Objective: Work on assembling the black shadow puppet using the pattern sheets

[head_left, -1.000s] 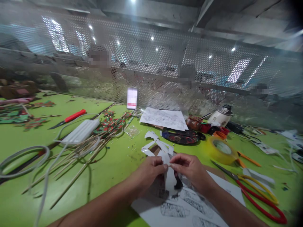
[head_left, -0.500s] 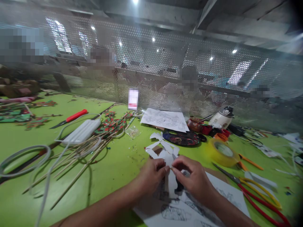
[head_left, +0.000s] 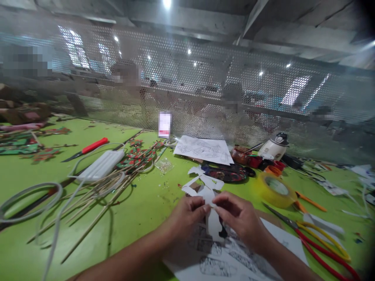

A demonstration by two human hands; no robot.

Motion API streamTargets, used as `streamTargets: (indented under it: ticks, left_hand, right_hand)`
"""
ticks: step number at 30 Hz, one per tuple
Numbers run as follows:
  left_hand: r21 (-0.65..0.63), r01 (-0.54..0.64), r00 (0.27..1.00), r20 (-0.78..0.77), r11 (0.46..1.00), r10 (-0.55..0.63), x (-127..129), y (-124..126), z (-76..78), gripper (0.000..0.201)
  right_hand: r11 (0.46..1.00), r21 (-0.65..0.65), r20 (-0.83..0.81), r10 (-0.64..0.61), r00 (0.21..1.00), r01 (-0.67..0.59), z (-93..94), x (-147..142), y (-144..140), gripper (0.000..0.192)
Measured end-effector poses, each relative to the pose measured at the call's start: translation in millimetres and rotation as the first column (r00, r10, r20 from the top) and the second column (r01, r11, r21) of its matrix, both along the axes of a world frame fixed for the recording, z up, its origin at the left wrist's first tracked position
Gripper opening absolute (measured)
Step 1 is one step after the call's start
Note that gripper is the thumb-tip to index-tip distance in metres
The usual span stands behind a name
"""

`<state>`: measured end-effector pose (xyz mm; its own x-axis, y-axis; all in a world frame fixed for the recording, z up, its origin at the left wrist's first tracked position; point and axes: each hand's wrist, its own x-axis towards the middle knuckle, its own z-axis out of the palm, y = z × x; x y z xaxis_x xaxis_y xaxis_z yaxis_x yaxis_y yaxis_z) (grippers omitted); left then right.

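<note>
a white paper cutout (head_left: 206,191) is pinched at its middle between the left hand (head_left: 187,214) and the right hand (head_left: 238,218), thumb and forefinger of each closed on it where the fingertips nearly meet. the cutout is held just above the printed sheet (head_left: 234,261) near the front edge of the green table (head_left: 140,207), its long axis running away from the body: the branching upper part is seen beyond the fingers, the plain lower strip hangs toward the wrists. neither hand is nearer; both are on it at the same spot, left from the left side, right from the right. to the right, the yellow tape roll (head_left: 275,187) and the red-handled scissors (head_left: 319,244) lie near the right hand, apart from it. bamboo sticks (head_left: 99,195) lie well off to the left. line drawings are printed on the sheets, but no writing can be read; the small card (head_left: 164,125) by the mesh is blurred.
</note>
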<state>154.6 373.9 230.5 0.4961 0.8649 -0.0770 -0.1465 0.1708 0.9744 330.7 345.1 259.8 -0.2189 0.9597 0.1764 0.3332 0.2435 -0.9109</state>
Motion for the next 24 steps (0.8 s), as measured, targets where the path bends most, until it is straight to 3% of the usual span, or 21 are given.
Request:
streamTargets:
  ticks: [4, 9, 20, 24]
  left_hand:
    - [0.018, 0.018, 1.0, -0.003, 1.0, -0.018, 0, 0, 3.8, 0.05]
    - [0.062, 0.06, 0.998, -0.024, 0.996, -0.058, 0, 1, 6.8, 0.052]
    - [0.334, 0.058, 0.977, -0.211, 0.941, 0.015, -3, 0, 13.3, 0.047]
    - [0.325, 0.095, 0.978, -0.206, 0.941, -0.028, -1, -2, 12.3, 0.046]
  right_hand:
    - [0.998, -0.048, -0.068, 0.035, 0.997, -0.038, -1.6, 3, 2, 0.02]
    - [0.999, 0.037, -0.047, 0.03, 0.998, -0.028, -2.8, 3, 3, 0.013]
    - [0.923, 0.375, 0.251, -0.012, 0.968, -0.086, -3.2, 2, -5, 0.007]
    - [0.917, 0.396, 0.352, -0.109, 0.929, -0.042, -7.0, 0, -10, 0.008]
